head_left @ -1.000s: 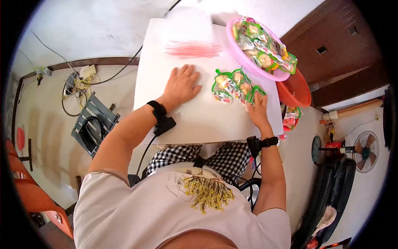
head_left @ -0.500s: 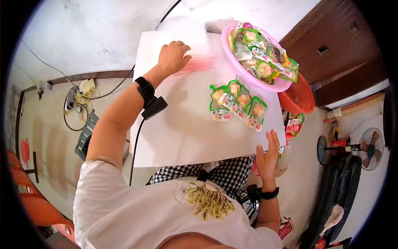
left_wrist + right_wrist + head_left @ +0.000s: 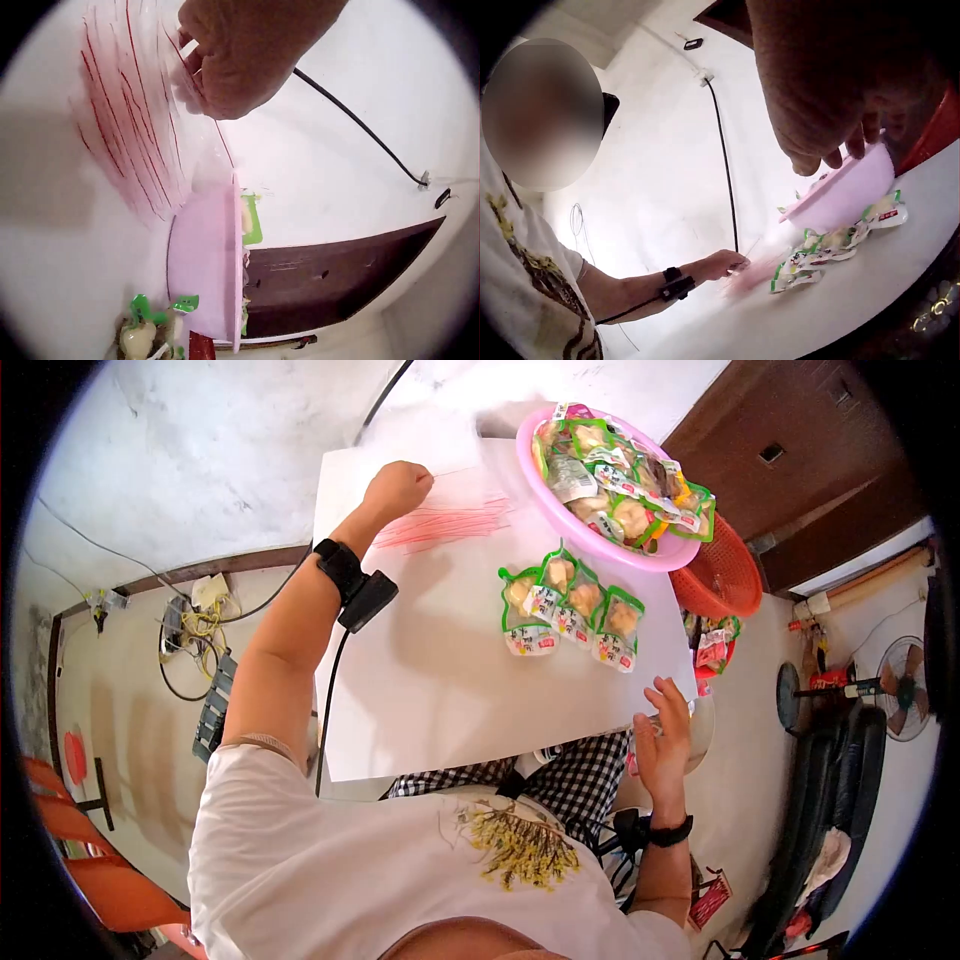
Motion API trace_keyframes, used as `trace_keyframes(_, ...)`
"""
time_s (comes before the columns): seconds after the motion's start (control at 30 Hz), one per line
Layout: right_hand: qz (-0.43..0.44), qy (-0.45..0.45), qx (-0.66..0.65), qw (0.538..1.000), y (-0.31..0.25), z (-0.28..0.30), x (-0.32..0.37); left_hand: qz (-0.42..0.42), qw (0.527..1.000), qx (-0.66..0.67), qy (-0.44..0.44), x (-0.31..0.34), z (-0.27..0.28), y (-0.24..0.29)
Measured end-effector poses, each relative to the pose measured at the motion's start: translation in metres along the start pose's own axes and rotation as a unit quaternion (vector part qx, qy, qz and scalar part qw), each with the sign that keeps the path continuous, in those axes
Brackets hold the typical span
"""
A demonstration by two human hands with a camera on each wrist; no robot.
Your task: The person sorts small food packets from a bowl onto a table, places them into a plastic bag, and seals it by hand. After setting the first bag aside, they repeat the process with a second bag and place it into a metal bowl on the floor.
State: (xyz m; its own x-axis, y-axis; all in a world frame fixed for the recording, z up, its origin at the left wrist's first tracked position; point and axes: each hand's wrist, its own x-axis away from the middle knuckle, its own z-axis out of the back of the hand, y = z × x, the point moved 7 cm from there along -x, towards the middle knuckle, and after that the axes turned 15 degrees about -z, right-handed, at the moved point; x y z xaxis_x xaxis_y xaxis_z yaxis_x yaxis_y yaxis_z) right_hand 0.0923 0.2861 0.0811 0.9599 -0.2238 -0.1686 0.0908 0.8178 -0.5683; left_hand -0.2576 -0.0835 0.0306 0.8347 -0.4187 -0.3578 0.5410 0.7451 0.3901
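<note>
My left hand (image 3: 398,488) is at the far left of the white table (image 3: 430,690), fingers curled. In the left wrist view its fingers pinch clear plastic film with a thin red line, apparently a clear plastic bag. Beside it lies a spread of clear bags (image 3: 445,525), showing as many thin red lines. My right hand (image 3: 664,745) hovers off the front right table edge, fingers loosely spread, holding nothing. Several green-edged snack packs (image 3: 575,610) with pale pieces inside lie side by side on the table's right half, between the two hands.
A pink basin (image 3: 610,550) heaped with similar packs stands at the back right corner. Beyond the table's right edge are a red basket (image 3: 725,575) and more packs (image 3: 715,645) lower down. A black cable (image 3: 327,710) hangs from the left wrist. A fan (image 3: 902,688) stands far right.
My left hand has moved from the table's middle to the far left and curled its fingers at the red-lined bags. The right hand has left the snack packs and drawn back past the front edge.
</note>
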Motion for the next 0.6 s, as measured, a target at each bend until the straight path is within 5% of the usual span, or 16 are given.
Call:
trace_keyframes(0.43, 0.150, 0.036, -0.087, 0.984, -0.079, 0.013, -0.012, -0.071, 0.964, 0.042, 0.251, 0.042, 0.099, 0.079)
trace_keyframes(0.6, 0.060, -0.126, -0.339, 0.931, -0.096, -0.041, -0.024, -0.081, 0.964, 0.117, 0.227, 0.091, 0.096, 0.153)
